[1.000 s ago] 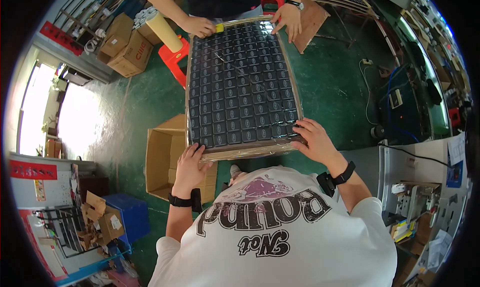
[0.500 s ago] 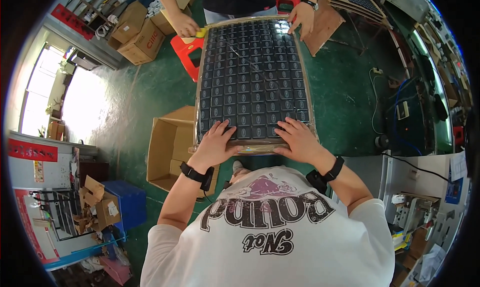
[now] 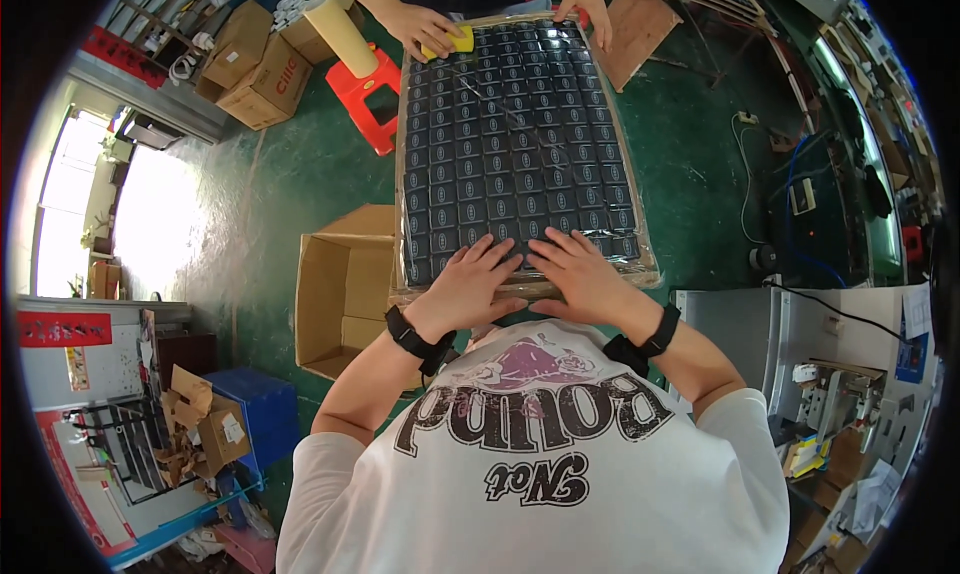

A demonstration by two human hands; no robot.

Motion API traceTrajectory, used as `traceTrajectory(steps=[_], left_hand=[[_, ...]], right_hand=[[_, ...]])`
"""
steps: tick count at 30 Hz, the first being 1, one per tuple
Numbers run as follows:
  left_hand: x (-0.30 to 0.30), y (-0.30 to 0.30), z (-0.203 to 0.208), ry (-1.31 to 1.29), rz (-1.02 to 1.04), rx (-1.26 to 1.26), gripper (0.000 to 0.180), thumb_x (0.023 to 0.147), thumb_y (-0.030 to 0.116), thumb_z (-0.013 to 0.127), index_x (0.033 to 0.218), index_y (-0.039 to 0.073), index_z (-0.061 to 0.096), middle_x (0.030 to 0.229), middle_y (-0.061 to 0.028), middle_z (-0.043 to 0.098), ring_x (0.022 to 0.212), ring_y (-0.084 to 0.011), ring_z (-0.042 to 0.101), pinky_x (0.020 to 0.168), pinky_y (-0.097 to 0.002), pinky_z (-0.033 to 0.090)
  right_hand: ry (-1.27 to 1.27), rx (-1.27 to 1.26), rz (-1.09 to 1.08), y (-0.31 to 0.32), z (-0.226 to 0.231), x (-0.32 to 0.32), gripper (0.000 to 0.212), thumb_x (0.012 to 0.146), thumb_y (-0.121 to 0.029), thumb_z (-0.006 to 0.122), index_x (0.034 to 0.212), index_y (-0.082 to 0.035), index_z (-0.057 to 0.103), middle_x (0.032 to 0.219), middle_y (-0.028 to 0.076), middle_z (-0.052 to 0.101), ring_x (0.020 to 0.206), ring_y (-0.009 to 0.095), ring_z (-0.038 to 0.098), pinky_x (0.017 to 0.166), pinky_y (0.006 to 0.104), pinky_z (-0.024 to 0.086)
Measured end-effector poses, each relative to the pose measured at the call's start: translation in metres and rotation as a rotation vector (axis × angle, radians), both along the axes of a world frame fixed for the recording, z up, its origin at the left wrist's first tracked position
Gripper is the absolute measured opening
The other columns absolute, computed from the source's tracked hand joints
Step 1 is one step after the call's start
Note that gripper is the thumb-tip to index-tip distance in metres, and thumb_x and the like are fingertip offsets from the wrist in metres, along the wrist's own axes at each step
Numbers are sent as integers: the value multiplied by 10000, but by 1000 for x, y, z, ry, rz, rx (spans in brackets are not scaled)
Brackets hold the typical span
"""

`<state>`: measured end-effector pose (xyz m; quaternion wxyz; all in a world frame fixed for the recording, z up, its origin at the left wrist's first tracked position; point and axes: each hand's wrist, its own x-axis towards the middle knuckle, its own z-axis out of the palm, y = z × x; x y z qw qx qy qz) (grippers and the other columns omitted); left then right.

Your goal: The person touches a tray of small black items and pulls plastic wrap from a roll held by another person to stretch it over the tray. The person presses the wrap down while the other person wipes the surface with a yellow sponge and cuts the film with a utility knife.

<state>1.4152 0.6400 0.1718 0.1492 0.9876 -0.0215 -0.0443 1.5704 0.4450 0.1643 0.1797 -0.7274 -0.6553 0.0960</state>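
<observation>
A board-backed sheet of black square pieces (image 3: 515, 159) under clear film spans the middle of the view, with tan edges. On its near edge my left hand (image 3: 470, 282) lies with fingers spread, pressing on the film. Close beside it, my right hand (image 3: 580, 276) rests the same way, fingers stretched over the pieces. Neither hand grips anything. At the far left corner another person's hand (image 3: 415, 26) holds a yellow scraper-like block (image 3: 450, 42) against the film. That person's other hand (image 3: 588, 9) touches the far right corner.
An open cardboard box (image 3: 345, 284) stands on the green floor at left. Beyond it are a red stool (image 3: 360, 99) with a cream roll (image 3: 340, 34) and more cartons (image 3: 265, 84). A blue crate (image 3: 255, 409) sits at lower left. A grey cabinet (image 3: 725, 334) is at right.
Both my hands have slid inward along the near edge, closer together. The other person's hand with the yellow block has moved right onto the sheet's far corner. The cream roll has come into view.
</observation>
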Motion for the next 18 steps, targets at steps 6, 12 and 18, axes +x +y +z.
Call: traceTrajectory(steps=[6,12,18], left_hand=[[-17,26,1,61,-79,-11,647,864,438,644,1389,96,482,1470,-131,425,1373,-365,364,1091,-477,347],[-50,58,13,142,18,5,618,889,416,623,1400,100,477,1491,-108,411,1390,-323,351,1088,-473,348],[-71,63,30,118,94,24,579,898,417,611,1363,83,519,1461,-122,448,1356,-322,399,1072,-466,367]], right_hand=[[28,-51,11,-9,-13,5,683,827,-460,672,1343,-41,515,1463,107,430,1398,324,326,1134,536,258],[17,-104,-71,-55,0,38,686,822,-437,676,1352,-35,505,1461,111,436,1402,318,326,1141,519,257],[-26,-126,-141,-81,3,59,668,815,-408,687,1338,-31,512,1420,124,472,1366,322,370,1120,486,297]])
